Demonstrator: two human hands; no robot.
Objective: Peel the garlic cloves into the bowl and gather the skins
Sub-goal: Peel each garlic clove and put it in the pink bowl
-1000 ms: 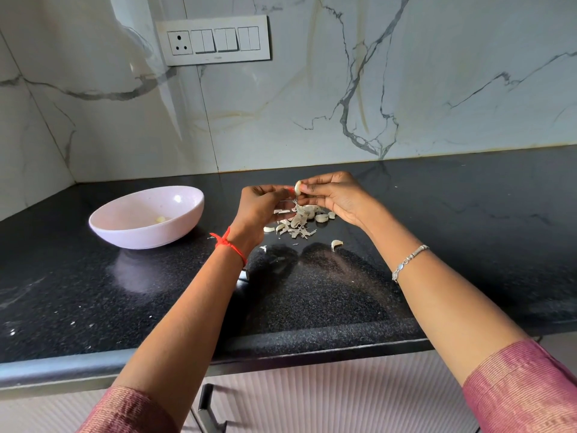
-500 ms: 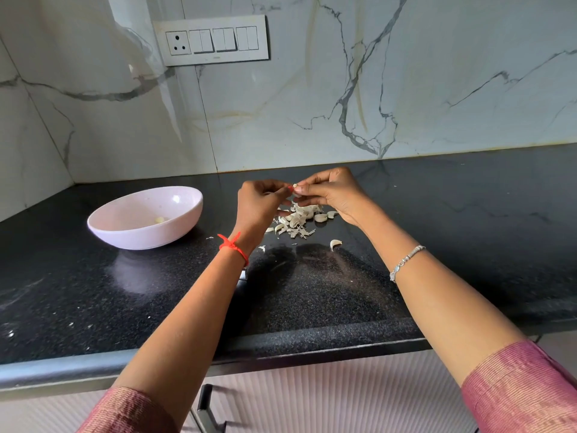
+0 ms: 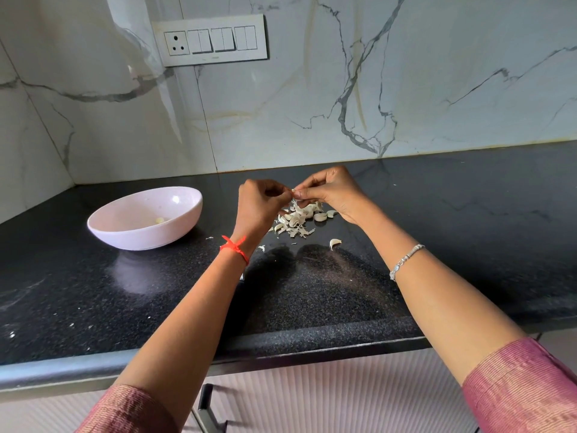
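Note:
Over the black counter, my left hand (image 3: 260, 203) and my right hand (image 3: 331, 190) meet fingertip to fingertip and pinch a small garlic clove (image 3: 293, 190), mostly hidden between them. Just below lies a heap of pale garlic skins and cloves (image 3: 296, 220). One single clove (image 3: 334, 243) rests apart, nearer to me. To the left stands the pale pink bowl (image 3: 109, 228) with one peeled clove (image 3: 160, 220) inside.
The black granite counter (image 3: 468, 229) runs to a rounded front edge near me. A marble wall with a switch panel (image 3: 214, 40) rises behind. Small skin scraps (image 3: 261, 247) lie near my left wrist. A cabinet handle (image 3: 206, 410) shows below the counter.
My hands have closed in tighter on the clove, so less of it shows than a second ago. Bowl and skin heap have not moved.

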